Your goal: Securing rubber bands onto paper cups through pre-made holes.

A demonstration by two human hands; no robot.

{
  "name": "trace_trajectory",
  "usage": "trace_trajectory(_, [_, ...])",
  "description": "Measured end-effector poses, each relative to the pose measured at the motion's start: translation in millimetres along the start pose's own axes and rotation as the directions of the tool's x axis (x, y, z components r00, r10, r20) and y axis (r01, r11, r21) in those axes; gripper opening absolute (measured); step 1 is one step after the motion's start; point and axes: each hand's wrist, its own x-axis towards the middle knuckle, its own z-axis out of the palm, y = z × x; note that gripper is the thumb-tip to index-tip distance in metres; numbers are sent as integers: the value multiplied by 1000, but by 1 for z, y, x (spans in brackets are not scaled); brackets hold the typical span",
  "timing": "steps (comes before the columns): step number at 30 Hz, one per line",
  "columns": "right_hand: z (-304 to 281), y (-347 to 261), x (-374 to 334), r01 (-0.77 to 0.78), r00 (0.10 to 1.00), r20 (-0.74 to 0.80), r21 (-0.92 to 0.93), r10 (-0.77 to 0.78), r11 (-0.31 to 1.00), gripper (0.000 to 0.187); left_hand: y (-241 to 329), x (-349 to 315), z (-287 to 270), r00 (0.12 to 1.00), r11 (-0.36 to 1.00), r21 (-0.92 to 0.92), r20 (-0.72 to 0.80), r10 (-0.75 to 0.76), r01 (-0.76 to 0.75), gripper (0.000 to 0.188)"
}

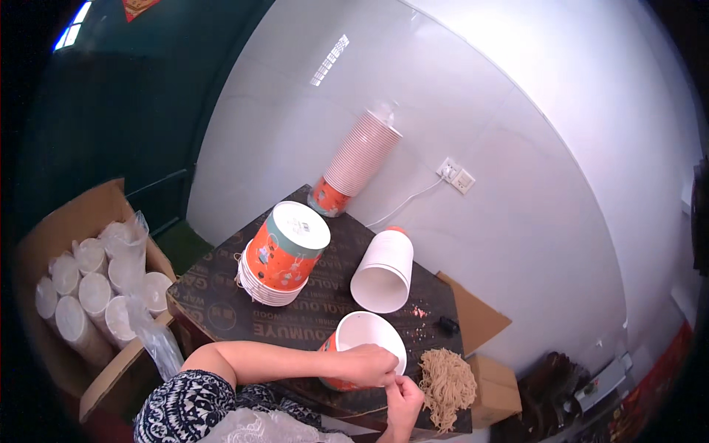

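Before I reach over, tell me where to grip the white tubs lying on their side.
Best, probably, at the near rim of the white tubs, coming from your side: they lie with the open mouth facing you, so fingers could slip inside, thumb outside.

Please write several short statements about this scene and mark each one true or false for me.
1. The person's left hand and right hand are close together at the rim of an orange-and-white paper bucket. True.
2. A tangled bundle of tan string lies left of the hands. False: it lies to their right.
3. A brown, open cardboard box holds white, plastic-wrapped cylindrical stacks. True.
4. A thin white electrical cord hangs unplugged. False: it is plugged in at the wall.
5. A tall column of nested paper buckets stands farther from the hands than the string. True.
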Motion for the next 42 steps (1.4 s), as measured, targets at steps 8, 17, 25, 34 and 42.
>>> trace_trajectory(8, [-1, 13, 1, -33, 998, -40, 131, 39, 991, 4, 5, -3, -3, 999, 990, 132, 5, 46, -46, 36])
trace_trajectory(17, [-7, -5, -2, 34, 998, 50, -123, -28, 992, 15, 2, -6, 1, 992, 995, 43, -82, 92, -89, 24])
trace_trajectory(25, [-8, -3, -9, 25, 999, 47, -60, -23, 998, 17, 17, -11, 6, 961, 939, 322, -201, 189, -117, 21])
trace_trajectory(34, [-6, -7, -13, 70, 997, 41, -115, -65, 991, 16, 19, -16, 10, 986, 957, 287, -148, 76, -31, 20])
trace_trajectory(42, [-2, 0, -8, 38, 999, 14, -93, -37, 995, 18, 14, -16, 7, 991, 966, 255, -108, 82, -52, 16])
